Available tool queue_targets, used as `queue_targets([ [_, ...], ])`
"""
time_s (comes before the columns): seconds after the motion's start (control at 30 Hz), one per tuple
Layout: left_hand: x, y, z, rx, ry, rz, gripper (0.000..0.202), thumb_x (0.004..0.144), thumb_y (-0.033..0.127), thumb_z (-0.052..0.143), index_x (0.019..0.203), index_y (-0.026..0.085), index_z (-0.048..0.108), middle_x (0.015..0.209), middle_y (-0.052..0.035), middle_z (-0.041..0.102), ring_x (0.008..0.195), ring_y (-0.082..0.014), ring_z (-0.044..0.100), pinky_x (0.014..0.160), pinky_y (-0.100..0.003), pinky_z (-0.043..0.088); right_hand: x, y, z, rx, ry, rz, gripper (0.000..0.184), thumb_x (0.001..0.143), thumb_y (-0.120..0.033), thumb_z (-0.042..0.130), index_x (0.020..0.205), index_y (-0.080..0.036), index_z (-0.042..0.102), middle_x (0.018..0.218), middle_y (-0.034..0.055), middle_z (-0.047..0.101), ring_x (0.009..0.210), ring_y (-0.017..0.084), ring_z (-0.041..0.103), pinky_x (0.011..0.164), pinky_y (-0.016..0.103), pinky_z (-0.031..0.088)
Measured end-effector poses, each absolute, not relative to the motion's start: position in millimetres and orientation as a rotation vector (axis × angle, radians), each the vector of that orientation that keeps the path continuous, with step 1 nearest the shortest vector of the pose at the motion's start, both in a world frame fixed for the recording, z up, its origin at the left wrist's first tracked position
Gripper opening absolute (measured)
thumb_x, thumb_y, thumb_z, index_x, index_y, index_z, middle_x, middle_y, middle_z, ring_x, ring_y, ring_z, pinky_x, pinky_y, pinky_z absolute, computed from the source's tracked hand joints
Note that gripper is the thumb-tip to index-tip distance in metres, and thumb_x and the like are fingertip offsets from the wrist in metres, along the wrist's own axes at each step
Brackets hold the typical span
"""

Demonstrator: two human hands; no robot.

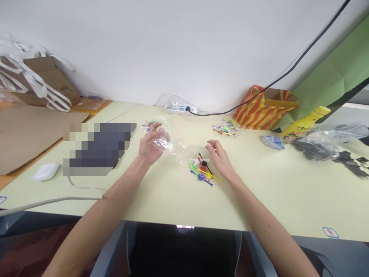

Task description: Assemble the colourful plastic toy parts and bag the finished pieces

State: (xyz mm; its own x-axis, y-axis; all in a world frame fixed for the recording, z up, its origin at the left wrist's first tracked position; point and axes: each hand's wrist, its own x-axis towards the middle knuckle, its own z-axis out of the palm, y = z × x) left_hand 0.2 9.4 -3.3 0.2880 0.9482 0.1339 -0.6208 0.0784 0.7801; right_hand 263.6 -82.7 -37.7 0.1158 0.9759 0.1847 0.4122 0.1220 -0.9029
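Observation:
My left hand (152, 144) is raised just above the pale yellow table (161, 192), its fingers curled round a clear plastic bag (170, 145) that trails to the right. My right hand (219, 157) rests low on the table with its fingers bent inward, beside a small heap of coloured plastic pieces (203, 170) in red, yellow, blue, green and black. Whether its fingertips pinch anything is hidden. The heap lies between my two hands, nearer the right one.
Two more clear bags of coloured pieces (226, 128) (150, 125) lie further back. A power strip (181, 109) sits by the wall, a striped bag (261, 108) and yellow bottle (306, 124) at right, black parts in plastic (319, 145) far right, a white mouse (46, 171) at left.

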Motion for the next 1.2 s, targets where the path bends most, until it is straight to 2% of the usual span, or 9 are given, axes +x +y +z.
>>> queue_targets([
  [0.17,-24.0,29.6,-5.2,0.988,0.517,1.303,0.024,0.069,0.014,0.069,0.092,0.022,0.063,0.066,0.0040,0.042,0.056,-0.0090,0.042,0.060,-0.024,0.041,263.4,-91.1,-29.4,-1.380,-1.773,0.764,0.056,0.092,-0.056,0.059,0.139,-0.027,0.048,0.133,0.0093,0.058,0.121,0.025,0.055,0.106,0.042,0.043],
  [0.23,-33.0,36.1,-10.1,1.158,0.646,1.324,0.022,0.066,0.014,0.068,0.087,0.021,0.063,0.070,0.0027,0.045,0.057,-0.0092,0.039,0.058,-0.024,0.036,263.3,-93.5,-27.3,-1.323,-1.928,0.702,0.058,0.089,-0.053,0.066,0.139,-0.028,0.050,0.135,0.0097,0.056,0.123,0.026,0.054,0.108,0.042,0.042],
  [0.33,-44.8,43.0,-20.3,1.651,0.918,1.240,0.015,0.070,0.018,0.063,0.085,0.020,0.064,0.069,0.0023,0.042,0.062,-0.0122,0.039,0.061,-0.026,0.032,263.6,-93.6,-28.4,-1.271,-2.084,0.553,0.042,0.089,-0.044,0.068,0.127,-0.026,0.061,0.128,0.0103,0.058,0.120,0.027,0.055,0.107,0.043,0.043],
  [0.47,-53.2,47.4,-31.3,2.252,1.227,0.866,0.024,0.071,0.016,0.055,0.092,0.021,0.065,0.068,0.0031,0.041,0.065,-0.0153,0.044,0.068,-0.028,0.036,264.6,-90.0,-34.5,-1.276,-2.141,0.424,0.017,0.092,-0.031,0.064,0.107,-0.023,0.068,0.119,0.0101,0.061,0.111,0.026,0.057,0.101,0.041,0.046],
  [0.57,-49.9,45.1,-32.3,2.476,1.347,0.767,0.030,0.073,0.015,0.056,0.101,0.021,0.065,0.081,-0.0009,0.052,0.082,-0.0210,0.055,0.082,-0.034,0.044,264.5,-88.6,-36.9,-1.269,-2.171,0.406,0.011,0.091,-0.028,0.065,0.100,-0.022,0.067,0.112,0.0093,0.064,0.106,0.025,0.058,0.097,0.040,0.047],
  [0.67,-35.6,34.0,-27.7,2.602,1.296,0.842,0.035,0.083,0.017,0.055,0.116,0.022,0.064,0.106,-0.0067,0.060,0.108,-0.0262,0.056,0.104,-0.043,0.043,263.5,-88.4,-36.5,-1.259,-2.180,0.392,0.008,0.091,-0.025,0.066,0.097,-0.022,0.066,0.108,0.0089,0.066,0.104,0.024,0.058,0.095,0.038,0.047],
  [0.77,-13.5,17.2,-24.1,2.678,1.061,0.825,0.040,0.096,0.027,0.051,0.135,0.027,0.057,0.136,-0.0078,0.056,0.130,-0.0259,0.050,0.116,-0.044,0.037,263.5,-87.4,-35.3,-1.255,-2.195,0.397,0.009,0.089,-0.024,0.067,0.098,-0.021,0.065,0.105,0.0086,0.066,0.102,0.024,0.059,0.093,0.037,0.046],
  [0.87,5.0,5.4,-26.5,2.748,0.944,0.653,0.042,0.101,0.036,0.047,0.143,0.031,0.052,0.150,-0.0063,0.049,0.139,-0.0264,0.045,0.118,-0.045,0.035,265.8,-85.6,-34.1,-1.258,-2.225,0.422,0.010,0.088,-0.021,0.066,0.098,-0.020,0.065,0.102,0.0078,0.067,0.098,0.022,0.059,0.091,0.035,0.046],
  [1.2,-11.2,17.7,-30.3,2.703,1.098,0.357,0.047,0.095,0.051,0.055,0.137,0.029,0.060,0.123,-0.0100,0.060,0.115,-0.0293,0.055,0.105,-0.047,0.044,276.3,-86.0,-30.6,-1.321,-2.252,0.495,0.009,0.084,-0.013,0.059,0.090,-0.020,0.061,0.087,0.0029,0.064,0.082,0.018,0.056,0.077,0.030,0.043],
])
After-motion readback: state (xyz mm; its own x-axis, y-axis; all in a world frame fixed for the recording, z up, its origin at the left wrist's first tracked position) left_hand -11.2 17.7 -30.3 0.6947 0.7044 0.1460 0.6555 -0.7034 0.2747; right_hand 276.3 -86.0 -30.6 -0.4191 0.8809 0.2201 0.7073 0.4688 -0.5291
